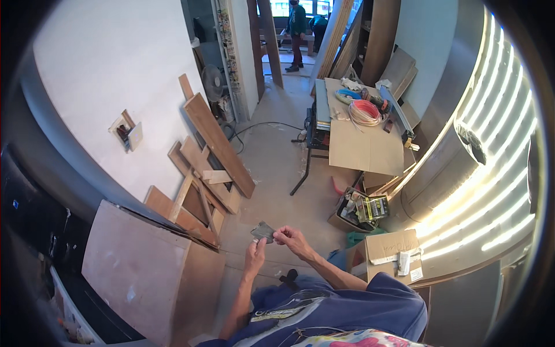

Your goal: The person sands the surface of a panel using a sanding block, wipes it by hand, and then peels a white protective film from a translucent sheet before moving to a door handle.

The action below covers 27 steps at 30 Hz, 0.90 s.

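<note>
A small, flat, dark grey piece (262, 231), like a folded bit of sandpaper, is held up in front of my body. My left hand (254, 254) pinches its lower edge between thumb and fingers. At its right side, the fingertips of my right hand (292, 239) close on the edge. Both hands are close together over the dusty floor (254, 218). I cannot make out the piece's exact material.
Wooden boards (211, 144) and a frame lean against the left wall. A pinkish panel box (139, 266) stands at lower left. On the right are a cardboard-topped table (364, 144) with cable coils, a tool box (352, 211) and a carton (390, 246). A person (296, 29) stands far back.
</note>
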Tool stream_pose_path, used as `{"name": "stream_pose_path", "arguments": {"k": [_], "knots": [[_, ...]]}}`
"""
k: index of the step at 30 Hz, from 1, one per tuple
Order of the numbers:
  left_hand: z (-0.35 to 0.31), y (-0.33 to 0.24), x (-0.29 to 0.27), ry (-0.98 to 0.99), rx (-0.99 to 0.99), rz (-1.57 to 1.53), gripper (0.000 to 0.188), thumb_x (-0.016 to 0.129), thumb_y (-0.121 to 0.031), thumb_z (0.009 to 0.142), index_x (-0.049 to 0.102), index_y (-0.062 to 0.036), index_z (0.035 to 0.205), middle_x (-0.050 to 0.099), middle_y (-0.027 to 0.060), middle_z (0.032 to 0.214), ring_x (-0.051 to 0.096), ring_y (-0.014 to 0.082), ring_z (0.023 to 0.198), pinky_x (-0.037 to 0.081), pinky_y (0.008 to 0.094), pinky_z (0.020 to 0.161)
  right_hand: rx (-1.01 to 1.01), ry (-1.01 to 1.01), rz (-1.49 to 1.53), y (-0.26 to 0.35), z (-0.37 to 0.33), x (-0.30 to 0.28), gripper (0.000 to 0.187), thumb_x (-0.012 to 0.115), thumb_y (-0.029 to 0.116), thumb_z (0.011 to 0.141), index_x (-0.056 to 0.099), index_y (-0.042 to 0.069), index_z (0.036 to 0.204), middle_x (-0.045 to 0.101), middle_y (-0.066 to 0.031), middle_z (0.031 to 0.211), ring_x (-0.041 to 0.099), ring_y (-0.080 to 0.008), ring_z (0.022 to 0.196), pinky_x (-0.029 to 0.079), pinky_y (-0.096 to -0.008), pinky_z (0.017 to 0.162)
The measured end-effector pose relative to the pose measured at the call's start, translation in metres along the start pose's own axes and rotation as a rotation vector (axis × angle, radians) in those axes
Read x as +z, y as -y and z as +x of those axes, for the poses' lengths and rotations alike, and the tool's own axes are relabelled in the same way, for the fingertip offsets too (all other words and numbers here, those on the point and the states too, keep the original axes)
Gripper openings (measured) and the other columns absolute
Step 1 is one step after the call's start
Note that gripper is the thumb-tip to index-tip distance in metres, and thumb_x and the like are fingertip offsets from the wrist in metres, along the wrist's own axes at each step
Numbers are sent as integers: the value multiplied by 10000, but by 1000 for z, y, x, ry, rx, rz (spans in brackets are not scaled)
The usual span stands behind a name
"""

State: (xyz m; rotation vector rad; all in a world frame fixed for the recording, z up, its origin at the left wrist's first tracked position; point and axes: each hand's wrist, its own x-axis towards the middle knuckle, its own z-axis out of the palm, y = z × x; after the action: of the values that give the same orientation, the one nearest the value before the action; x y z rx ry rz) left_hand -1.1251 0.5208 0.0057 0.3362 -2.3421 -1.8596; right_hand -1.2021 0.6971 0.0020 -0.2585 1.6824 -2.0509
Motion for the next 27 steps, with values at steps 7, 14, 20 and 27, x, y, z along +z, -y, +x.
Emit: {"name": "stream_pose_path", "arguments": {"k": [7,14,20,27], "knots": [[116,-37,37,277,-105,-482,562,362,-476,1117,445,-40,1463,543,140,1465,590,265,1301,438,402,1120,-384,-525,-433,106,56,-87,131,725,142,960,722,13,937,691,-58,792,627,-106,737,509,-282,700],[265,-79,80,-66,-161,-804,779,262,-640,1078,316,-48,1581,409,130,1597,416,287,1467,262,460,1230,-541,-253,-1276,50,137,-91,118,651,158,970,666,54,915,690,-153,872,666,-345,819,518,-434,758],[346,-138,49,84,264,-582,749,305,-625,1076,367,-57,1560,363,117,1623,393,266,1483,242,436,1228,107,-363,-839,-36,171,-164,237,723,282,902,739,57,976,745,-160,817,737,-312,778,562,-426,724],[431,-241,13,206,654,-192,430,441,-228,1110,447,-2,1476,727,172,1110,686,252,1123,387,444,1169,-139,-469,-644,10,261,-206,263,742,271,913,704,13,950,715,-138,784,692,-257,709,540,-389,677]]}}
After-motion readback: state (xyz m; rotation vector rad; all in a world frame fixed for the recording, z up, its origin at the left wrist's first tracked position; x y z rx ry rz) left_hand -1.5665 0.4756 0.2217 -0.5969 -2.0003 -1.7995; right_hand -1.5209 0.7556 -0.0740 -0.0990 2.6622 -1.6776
